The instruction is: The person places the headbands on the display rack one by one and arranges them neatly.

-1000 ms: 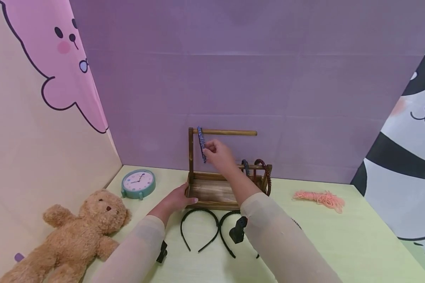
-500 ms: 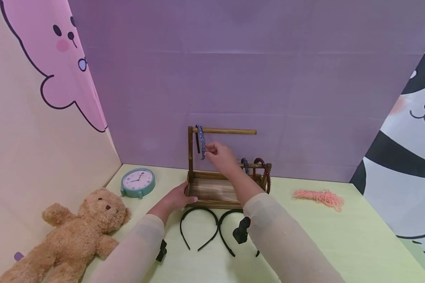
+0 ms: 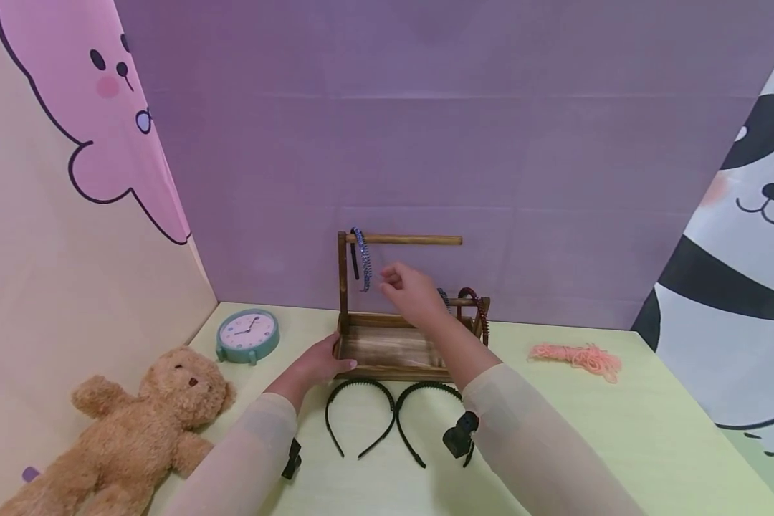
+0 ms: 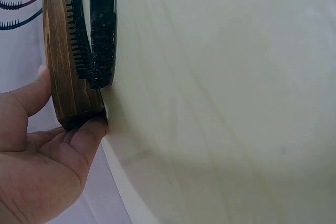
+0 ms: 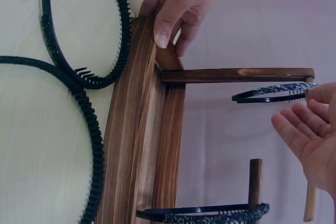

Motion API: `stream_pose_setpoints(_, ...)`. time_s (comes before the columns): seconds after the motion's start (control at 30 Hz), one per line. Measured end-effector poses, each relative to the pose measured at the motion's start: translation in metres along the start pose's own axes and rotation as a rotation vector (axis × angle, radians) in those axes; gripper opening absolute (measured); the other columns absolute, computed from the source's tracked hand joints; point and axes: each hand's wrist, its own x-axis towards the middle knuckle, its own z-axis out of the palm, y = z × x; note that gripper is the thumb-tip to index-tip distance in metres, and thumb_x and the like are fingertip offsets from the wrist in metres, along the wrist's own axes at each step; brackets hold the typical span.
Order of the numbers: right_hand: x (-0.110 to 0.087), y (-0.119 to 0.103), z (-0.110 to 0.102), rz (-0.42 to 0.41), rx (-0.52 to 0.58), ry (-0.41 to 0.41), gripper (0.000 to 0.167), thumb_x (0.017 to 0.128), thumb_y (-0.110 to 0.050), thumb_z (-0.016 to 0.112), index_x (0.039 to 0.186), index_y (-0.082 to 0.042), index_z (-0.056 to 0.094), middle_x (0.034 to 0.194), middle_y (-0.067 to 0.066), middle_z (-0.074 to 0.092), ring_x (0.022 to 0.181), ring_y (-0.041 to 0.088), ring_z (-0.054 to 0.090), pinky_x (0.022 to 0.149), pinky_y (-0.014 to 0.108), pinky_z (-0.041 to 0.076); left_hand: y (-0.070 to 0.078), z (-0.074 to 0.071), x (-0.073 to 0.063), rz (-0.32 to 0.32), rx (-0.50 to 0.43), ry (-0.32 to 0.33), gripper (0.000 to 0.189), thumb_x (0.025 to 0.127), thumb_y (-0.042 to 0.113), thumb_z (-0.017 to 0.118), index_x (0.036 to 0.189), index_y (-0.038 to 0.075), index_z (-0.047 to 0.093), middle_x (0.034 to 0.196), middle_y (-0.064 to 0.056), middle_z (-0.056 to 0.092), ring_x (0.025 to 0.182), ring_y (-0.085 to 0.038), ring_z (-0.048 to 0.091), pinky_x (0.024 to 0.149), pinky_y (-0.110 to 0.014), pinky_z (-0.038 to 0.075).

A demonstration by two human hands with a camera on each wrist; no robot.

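A wooden rack (image 3: 393,373) with an upper rod and a lower bar stands on the table. My left hand (image 3: 316,364) grips its left end, thumb in front; the left wrist view shows thumb and fingers around the wooden corner (image 4: 73,77). From the upper rod, close to its post, hangs a blue glittery headband (image 3: 365,265). My right hand (image 3: 416,294) is just right of that headband in the head view, fingers loosely bent and holding nothing. A dark blue headband (image 5: 210,216) and a dark red headband (image 3: 485,322) hang on the lower bar.
Two black toothed headbands (image 3: 361,382) lie side by side in front of the rack, one partly behind the right sleeve. A teal clock (image 3: 248,335) and a teddy bear (image 3: 125,430) are at left. Pink yarn (image 3: 577,357) lies at right. A purple backdrop (image 3: 413,143) stands behind.
My right hand has let go of the blue headband and moved slightly right and away; the headband now hangs by itself on the upper rod. My left hand keeps its grip on the rack.
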Motion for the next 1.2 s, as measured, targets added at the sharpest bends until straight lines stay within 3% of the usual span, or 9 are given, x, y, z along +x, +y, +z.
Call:
stream_pose_setpoints(0.3,-0.027,0.009,-0.011,-0.047,-0.022,-0.005,0.029,0.1,-0.028,0.058,0.123,-0.012,0.059,0.115,0.003,0.066,0.108,0.021,0.062,0.092,0.039,0.053,-0.001,0.001,0.001,-0.008,-0.008,0.001,0.083,0.094,0.028,0.068,0.158,0.009,0.018,0.16,-0.02,0.027,0.147,-0.04,0.024,0.118,-0.055,0.024)
stream_pose_setpoints(0.8,-0.085,0.045,-0.026,-0.005,-0.161,-0.059,0.028,0.099,-0.033,0.059,0.119,-0.015,0.062,0.106,-0.005,0.067,0.099,0.014,0.062,0.087,0.04,0.053,-0.001,0.001,-0.001,-0.023,-0.021,-0.004,0.083,0.094,0.028,0.068,0.158,0.008,0.019,0.16,-0.02,0.027,0.147,-0.04,0.024,0.118,-0.056,0.023)
stream_pose_setpoints(1.2,-0.128,0.103,-0.036,0.119,-0.239,-0.112,0.025,0.097,-0.029,0.062,0.113,-0.01,0.064,0.101,-0.001,0.068,0.094,0.017,0.064,0.079,0.039,0.055,-0.002,0.001,-0.001,-0.011,-0.015,-0.005,0.085,0.093,0.028,0.068,0.158,0.008,0.017,0.161,-0.019,0.024,0.148,-0.04,0.021,0.118,-0.056,0.022)
